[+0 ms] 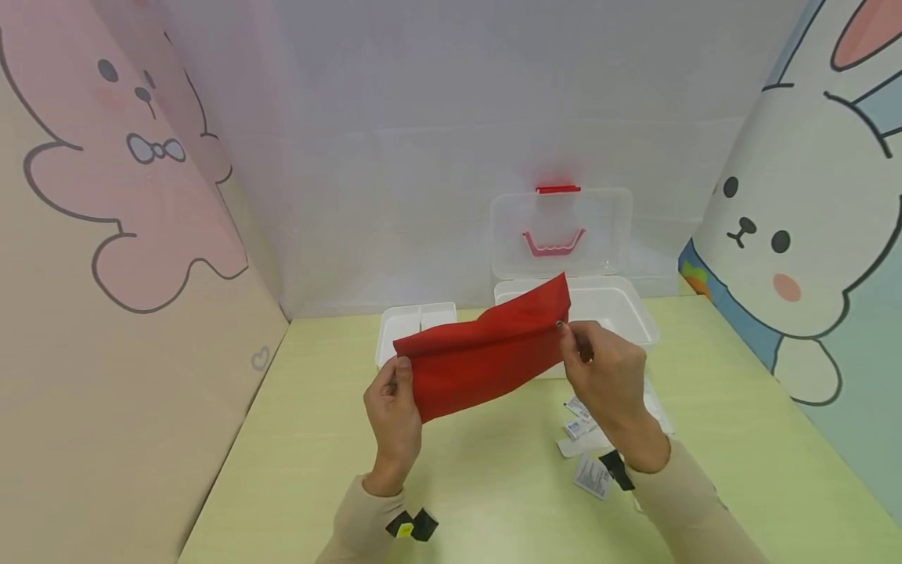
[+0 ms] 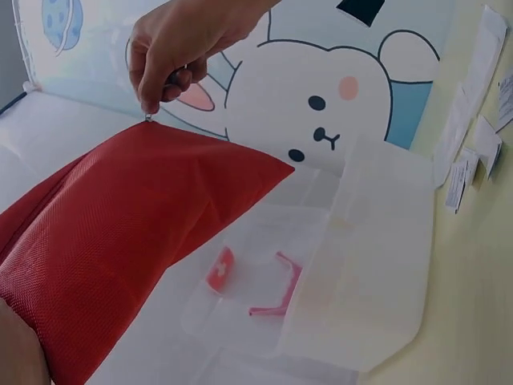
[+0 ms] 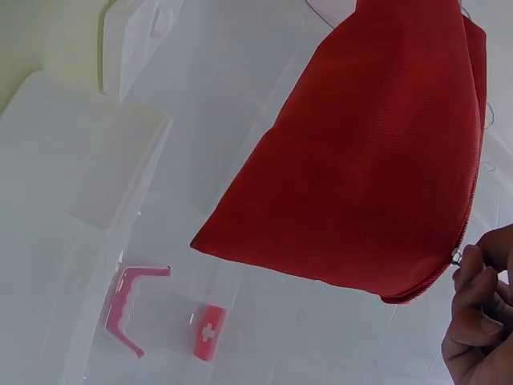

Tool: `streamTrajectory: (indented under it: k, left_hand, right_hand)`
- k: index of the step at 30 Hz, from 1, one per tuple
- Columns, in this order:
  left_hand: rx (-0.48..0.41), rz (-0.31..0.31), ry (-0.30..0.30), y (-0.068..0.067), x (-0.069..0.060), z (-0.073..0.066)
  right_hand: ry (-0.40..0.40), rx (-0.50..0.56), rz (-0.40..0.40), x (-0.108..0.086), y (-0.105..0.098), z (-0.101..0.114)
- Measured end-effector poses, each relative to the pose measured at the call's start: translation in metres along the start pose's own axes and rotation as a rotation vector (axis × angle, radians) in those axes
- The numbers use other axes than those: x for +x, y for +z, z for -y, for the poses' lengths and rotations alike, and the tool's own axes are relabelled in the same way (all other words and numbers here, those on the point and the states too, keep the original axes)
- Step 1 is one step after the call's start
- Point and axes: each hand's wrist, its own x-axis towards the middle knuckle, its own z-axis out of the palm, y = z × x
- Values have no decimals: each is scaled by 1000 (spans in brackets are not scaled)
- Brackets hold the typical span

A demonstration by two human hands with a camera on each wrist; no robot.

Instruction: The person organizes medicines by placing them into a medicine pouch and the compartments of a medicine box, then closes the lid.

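A red fabric zip pouch [image 1: 486, 364] hangs in the air between both hands, above the table. My left hand [image 1: 396, 419] grips its left end, thumb on the near face. At the right end, my right hand [image 1: 609, 384] pinches the small metal zipper pull [image 3: 456, 257]. The right wrist view shows the zipper running up the pouch's edge from that pull. In the left wrist view the pouch [image 2: 144, 216] spreads broadly, and only a sliver of the left hand [image 2: 20, 353] appears at the lower left. What the pouch contains is hidden.
Behind the pouch stands a white plastic box [image 1: 644, 327] with its clear lid [image 1: 609, 227] raised, bearing a pink handle [image 1: 554, 249] and red latch [image 1: 558, 189]. A white divided tray [image 1: 395, 325] is left of it. Small packets [image 1: 593, 477] lie near the right forearm.
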Motion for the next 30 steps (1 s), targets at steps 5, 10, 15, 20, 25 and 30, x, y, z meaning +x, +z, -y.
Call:
streamTrajectory:
  k: [5, 10, 15, 20, 25, 30]
  left_hand:
    - [-5, 2, -9, -4, 0, 1]
    - [-2, 5, -8, -10, 0, 1]
    - [2, 18, -13, -12, 0, 0]
    - [6, 23, -31, -13, 0, 0]
    - [-11, 36, -64, -16, 0, -3]
    - [-27, 64, -105, -20, 2, -5]
  right_hand:
    - [12, -19, -3, 0, -4, -8]
    - [27, -29, -28, 0, -10, -14]
    - [26, -37, -10, 0, -11, -16]
    - [36, -47, 1, -2, -11, -17]
    - [64, 28, 47, -3, -12, -23]
    - [156, 179, 139, -2, -14, -32]
